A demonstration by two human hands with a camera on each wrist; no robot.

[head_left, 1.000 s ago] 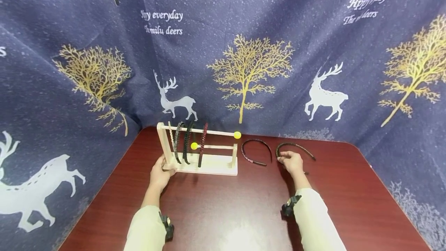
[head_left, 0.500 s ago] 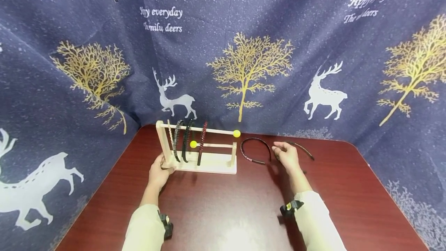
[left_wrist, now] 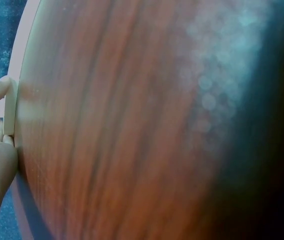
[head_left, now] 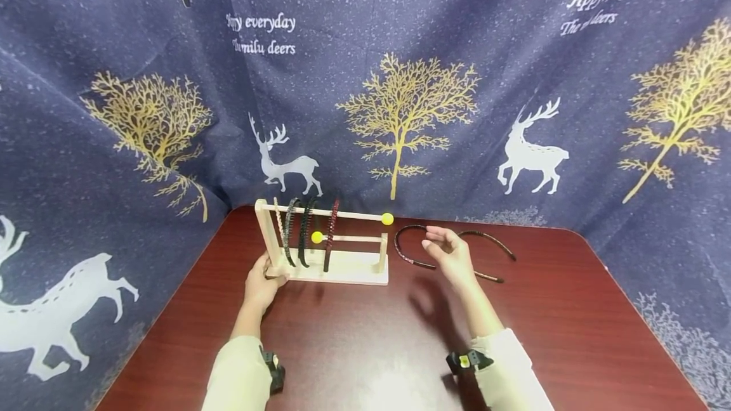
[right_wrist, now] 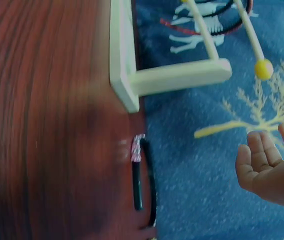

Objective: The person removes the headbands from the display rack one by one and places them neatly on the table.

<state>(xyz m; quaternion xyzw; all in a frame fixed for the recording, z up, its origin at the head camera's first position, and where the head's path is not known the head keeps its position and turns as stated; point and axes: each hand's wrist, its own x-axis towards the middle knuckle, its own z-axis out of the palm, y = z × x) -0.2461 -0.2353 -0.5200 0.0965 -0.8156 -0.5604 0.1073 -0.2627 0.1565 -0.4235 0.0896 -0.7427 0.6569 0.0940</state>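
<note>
My left hand (head_left: 261, 285) holds the left end of a pale wooden headband rack (head_left: 356, 276); in the left wrist view its thumb and fingers lie around the base's edge. On the upper rod hang several headbands: a cream one (head_left: 280, 224), a grey one, a black one (head_left: 303, 243) and a dark red one (head_left: 330, 240). My right hand (head_left: 455, 262) is above the right side of a dark headband with pinkish patches (head_left: 399, 250) on the table, partly hiding it. Loosely bent fingers of the right hand (right_wrist: 272, 172) hold nothing in the right wrist view.
A brown-black headband (head_left: 495, 241) lies on the reddish table (head_left: 365, 335), right of the right hand. Yellow balls cap the rack's upper rod (head_left: 388, 219) and lower rod (head_left: 316, 237). A blue deer-printed cloth (head_left: 445, 163) hangs behind the table.
My right hand has left the brown-black headband, which stays on the table, and moved left over the pinkish-patched one. The left hand and the rack stay in place.
</note>
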